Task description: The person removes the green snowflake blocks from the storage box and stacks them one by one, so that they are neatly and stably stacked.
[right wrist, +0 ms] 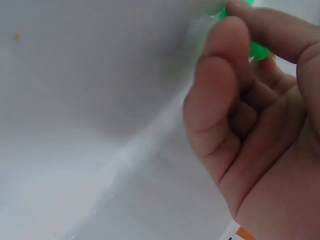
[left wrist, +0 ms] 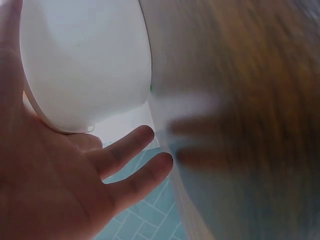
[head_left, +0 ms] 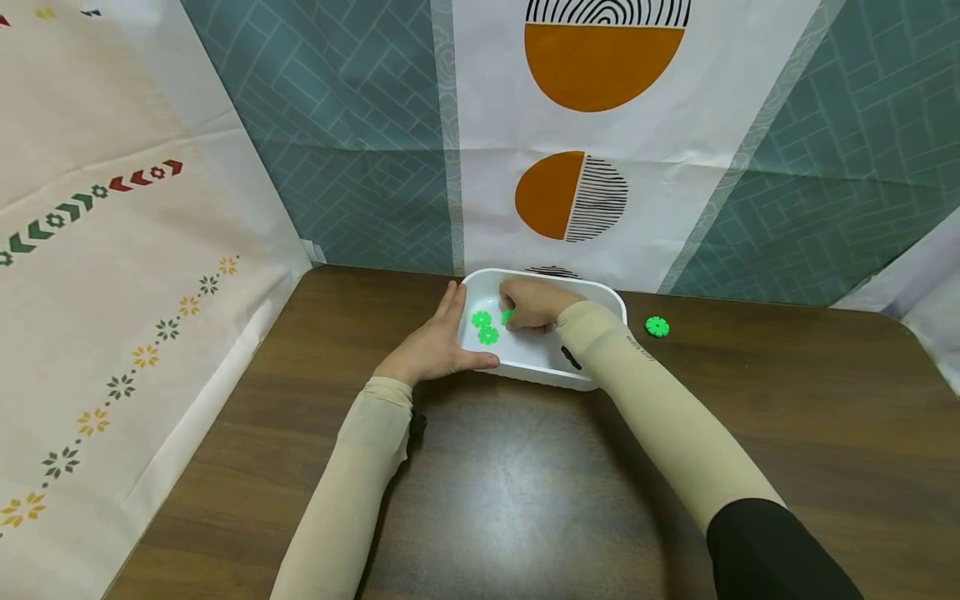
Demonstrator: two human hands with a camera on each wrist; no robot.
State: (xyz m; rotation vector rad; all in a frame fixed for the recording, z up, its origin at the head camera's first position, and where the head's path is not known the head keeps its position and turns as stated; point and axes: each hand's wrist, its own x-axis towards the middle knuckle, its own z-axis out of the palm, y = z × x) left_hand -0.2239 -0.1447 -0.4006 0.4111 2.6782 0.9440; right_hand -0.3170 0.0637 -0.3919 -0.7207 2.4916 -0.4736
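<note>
A white plastic tub (head_left: 540, 367) stands on the table near its back edge. My left hand (head_left: 433, 343) spans the tub's left end, fingers stretched along the side and thumb lying at the front rim; the left wrist view shows straight fingers (left wrist: 135, 182) beside the tub wall. Inside the tub, my right hand (head_left: 536, 302) pinches a green flower-shaped disc (right wrist: 259, 51) between thumb and finger, partly hidden by the fingertips. Two more green discs, one (head_left: 482, 319) behind the other (head_left: 488, 335), lie on the tub floor to the left of that hand.
One green disc (head_left: 657, 327) lies on the brown wooden table (head_left: 510, 483), right of the tub. Patterned cloth hangs (head_left: 360, 150) rise behind the table, and a pale cloth (head_left: 150, 250) runs along the left side.
</note>
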